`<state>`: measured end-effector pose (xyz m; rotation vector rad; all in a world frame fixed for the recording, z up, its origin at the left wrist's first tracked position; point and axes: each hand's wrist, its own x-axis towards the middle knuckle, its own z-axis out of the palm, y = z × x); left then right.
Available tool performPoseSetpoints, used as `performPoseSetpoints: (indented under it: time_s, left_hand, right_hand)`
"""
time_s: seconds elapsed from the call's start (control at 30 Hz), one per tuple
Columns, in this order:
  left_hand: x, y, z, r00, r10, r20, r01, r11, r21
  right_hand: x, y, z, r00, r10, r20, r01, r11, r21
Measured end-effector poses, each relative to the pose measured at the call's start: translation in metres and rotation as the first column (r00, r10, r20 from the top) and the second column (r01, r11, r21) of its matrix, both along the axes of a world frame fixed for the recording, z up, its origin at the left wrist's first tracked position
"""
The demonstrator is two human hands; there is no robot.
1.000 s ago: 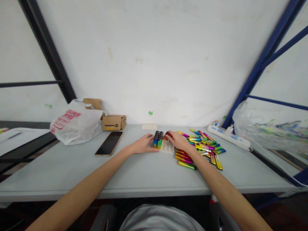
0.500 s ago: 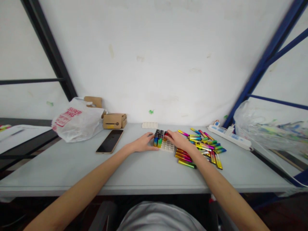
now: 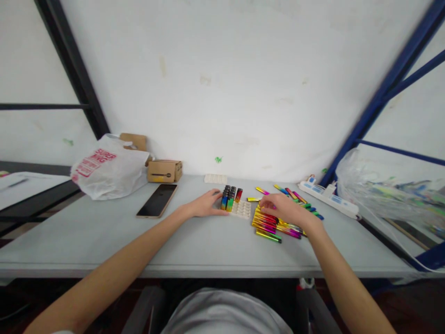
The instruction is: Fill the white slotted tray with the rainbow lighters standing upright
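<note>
Shiny multicoloured lighters (image 3: 228, 200) with black tops stand upright in the left part of a white holder tray (image 3: 241, 209). A red-gold lighter (image 3: 238, 195) stands just right of them, and the tray's other slots show bare. My left hand (image 3: 207, 204) grips the tray's left end, thumb at the front corner and fingers behind beside the lighters. Over the heap of loose lighters (image 3: 266, 221) on the right is my right hand (image 3: 280, 207), its fingers bent down and closed around a lighter in the heap. That lighter is mostly hidden by the fingers.
Another white tray (image 3: 215, 179) lies by the wall. A phone (image 3: 157, 200), a small cardboard box (image 3: 165, 171) and a white plastic bag (image 3: 111, 167) are at left. A power strip (image 3: 328, 199) and a clear plastic bag (image 3: 389, 190) lie at right.
My right hand has let go of the red-gold lighter, now upright in the tray, and moved right to the heap. My left hand stays at the tray.
</note>
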<state>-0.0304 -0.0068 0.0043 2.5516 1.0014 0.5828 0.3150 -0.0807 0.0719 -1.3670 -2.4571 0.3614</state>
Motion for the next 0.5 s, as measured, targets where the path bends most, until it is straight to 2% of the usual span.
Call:
performPoseSetpoints:
  time_s: [0.17, 0.33, 0.43, 0.5]
  left_hand:
    - [-0.002, 0.004, -0.004, 1.000, 0.013, -0.020, -0.013, 1.000, -0.011]
    - [-0.003, 0.008, -0.010, 0.999, 0.018, -0.033, -0.018, 1.000, -0.015]
    - [-0.003, 0.008, -0.010, 0.999, 0.030, -0.032, -0.030, 0.999, -0.012]
    - [-0.003, 0.008, -0.009, 1.000, 0.022, -0.021, -0.022, 1.000, -0.001]
  right_hand:
    - [0.022, -0.025, -0.022, 0.976, -0.084, 0.202, 0.080, 0.996, 0.027]
    - [0.019, -0.027, -0.032, 0.945, -0.152, 0.290, 0.126, 0.986, 0.106]
    - [0.014, -0.024, -0.031, 0.952, -0.131, 0.278, 0.103, 0.988, 0.112]
    - [0.014, -0.020, -0.028, 0.979, -0.089, 0.186, 0.069, 0.992, 0.109]
